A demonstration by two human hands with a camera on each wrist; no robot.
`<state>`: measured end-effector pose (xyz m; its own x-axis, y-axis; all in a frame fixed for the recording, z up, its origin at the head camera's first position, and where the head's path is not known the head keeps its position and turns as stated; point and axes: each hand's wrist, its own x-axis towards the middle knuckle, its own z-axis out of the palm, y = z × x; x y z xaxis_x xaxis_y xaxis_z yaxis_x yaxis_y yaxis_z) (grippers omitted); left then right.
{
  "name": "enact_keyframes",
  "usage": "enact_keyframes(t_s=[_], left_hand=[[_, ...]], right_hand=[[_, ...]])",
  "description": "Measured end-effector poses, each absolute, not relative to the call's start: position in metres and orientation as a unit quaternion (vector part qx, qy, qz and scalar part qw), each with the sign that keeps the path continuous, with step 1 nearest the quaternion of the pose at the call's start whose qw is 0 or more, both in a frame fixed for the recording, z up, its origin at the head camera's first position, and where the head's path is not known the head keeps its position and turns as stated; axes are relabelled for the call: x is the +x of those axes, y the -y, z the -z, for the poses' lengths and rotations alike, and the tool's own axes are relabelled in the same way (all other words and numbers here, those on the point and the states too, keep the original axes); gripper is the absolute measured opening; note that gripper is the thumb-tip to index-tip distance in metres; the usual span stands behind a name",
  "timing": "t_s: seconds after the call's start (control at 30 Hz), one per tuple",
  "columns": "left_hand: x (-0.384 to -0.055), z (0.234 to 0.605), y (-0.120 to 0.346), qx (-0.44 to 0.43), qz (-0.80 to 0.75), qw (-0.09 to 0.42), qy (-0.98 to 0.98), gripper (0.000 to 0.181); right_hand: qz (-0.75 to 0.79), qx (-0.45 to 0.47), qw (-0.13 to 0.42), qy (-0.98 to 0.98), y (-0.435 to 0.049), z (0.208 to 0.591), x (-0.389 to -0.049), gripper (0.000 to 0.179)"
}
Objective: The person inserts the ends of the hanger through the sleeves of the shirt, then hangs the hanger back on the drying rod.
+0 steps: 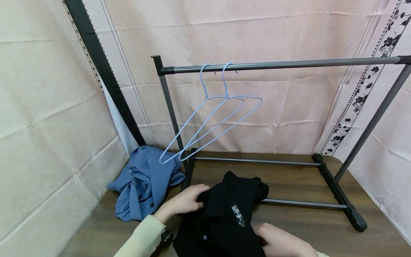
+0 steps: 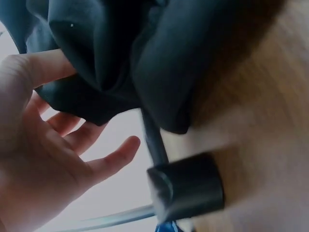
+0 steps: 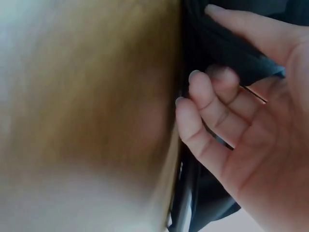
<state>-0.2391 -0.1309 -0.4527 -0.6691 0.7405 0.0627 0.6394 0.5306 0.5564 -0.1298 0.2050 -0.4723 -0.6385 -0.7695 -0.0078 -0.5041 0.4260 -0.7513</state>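
Observation:
A black buttoned shirt [image 1: 221, 217] lies bunched at the front of the table in the head view, a shiny patch on its upper part. My left hand [image 1: 186, 200] grips its left edge; in the left wrist view the thumb lies over the black cloth [image 2: 111, 63], some fingers behind it and the little finger free. On the opposite side my right hand [image 1: 280, 241] holds the lower right edge. The right wrist view shows cloth [image 3: 260, 58] between thumb and bent fingers, though the fingertips' contact is partly hidden.
Two light blue hangers [image 1: 205, 117] hang from the bar [image 1: 289, 64] of a dark metal rack. A crumpled blue shirt [image 1: 141, 182] lies by the rack's left foot. Lower rails [image 1: 305, 204] cross the wooden table [image 1: 289, 221] behind the black shirt. Pale cloth walls [image 1: 48, 142] enclose the space.

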Motion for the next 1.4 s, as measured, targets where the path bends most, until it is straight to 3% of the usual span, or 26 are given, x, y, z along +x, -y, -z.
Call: enact_keyframes(t_s=[0.17,0.47,0.63,0.7,0.83,0.97,1.13,1.4], left_hand=[[-0.227,0.447,0.144,0.397,-0.272,0.062,-0.874,0.036],[-0.215,0.428,0.16,0.396,-0.311,0.02,-0.864,0.024],[-0.213,0.412,0.17,0.406,-0.325,-0.035,-0.854,0.021],[-0.212,0.405,0.175,0.406,-0.333,-0.051,-0.849,0.017],[-0.21,0.393,0.188,0.404,-0.363,-0.077,-0.836,0.01],[-0.208,0.386,0.198,0.406,-0.39,-0.107,-0.82,0.014],[-0.202,0.378,0.204,0.405,-0.402,-0.157,-0.806,0.022],[-0.183,0.352,0.212,0.41,-0.425,-0.279,-0.757,0.014]], right_hand=[[0.366,-0.421,0.092,-0.825,-0.215,0.468,-0.138,0.029],[0.4,-0.351,-0.008,-0.846,-0.231,0.452,-0.143,0.008],[0.392,-0.3,-0.087,-0.865,-0.235,0.444,-0.137,0.023],[0.39,-0.286,-0.13,-0.866,-0.236,0.442,-0.137,0.038],[0.396,-0.251,-0.17,-0.867,-0.241,0.436,-0.134,0.033],[0.391,-0.239,-0.209,-0.864,-0.248,0.428,-0.135,0.047],[0.375,-0.234,-0.289,-0.849,-0.259,0.416,-0.14,0.051],[0.352,-0.209,-0.398,-0.821,-0.277,0.388,-0.139,0.048]])
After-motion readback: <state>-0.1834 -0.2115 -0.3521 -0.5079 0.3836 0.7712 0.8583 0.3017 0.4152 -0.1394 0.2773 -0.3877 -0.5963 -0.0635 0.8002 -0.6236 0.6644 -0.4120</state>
